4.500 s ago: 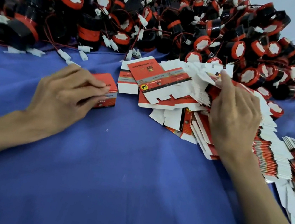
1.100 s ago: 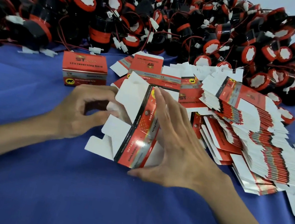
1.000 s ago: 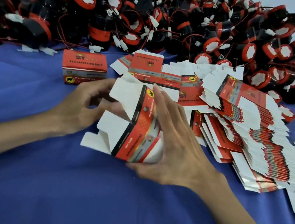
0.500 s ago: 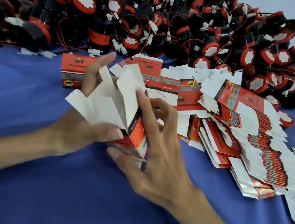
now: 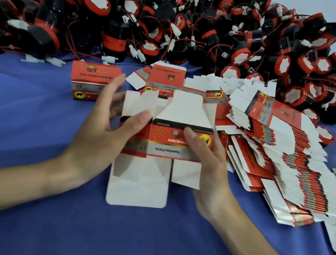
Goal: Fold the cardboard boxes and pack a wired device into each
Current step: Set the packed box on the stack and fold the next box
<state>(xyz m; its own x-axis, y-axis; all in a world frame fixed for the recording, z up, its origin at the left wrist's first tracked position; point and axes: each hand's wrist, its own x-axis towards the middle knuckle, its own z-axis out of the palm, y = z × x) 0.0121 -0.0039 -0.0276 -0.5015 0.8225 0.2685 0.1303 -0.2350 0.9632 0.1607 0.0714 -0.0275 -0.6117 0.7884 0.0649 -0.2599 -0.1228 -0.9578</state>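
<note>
- Cardboard box (image 5: pixel 166 137), half opened, hangs between my two hands just above the blue cloth (image 5: pixel 141 246), with white flaps sticking out at top and bottom.
- My left hand (image 5: pixel 98 137) pinches its left panel, thumb on the printed red face and fingers spread out behind.
- My right hand (image 5: pixel 208 170) grips the right side, thumb pressed on the red front panel and fingers curled round the back.
- Both my forearms come in from the lower corners, wrists low over the cloth.
- Just beyond my left fingers a finished box (image 5: pixel 91 75) stands shut on the cloth; what it holds is hidden.
- Right of my right hand, flat boxes (image 5: pixel 287 157) lie in a fanned stack, with a few loose ones behind the one I hold.
- Along the far side sits a heap of wired devices (image 5: pixel 212 34): round black and red bodies with white faces, red wires and white plugs, well apart from my hands.
</note>
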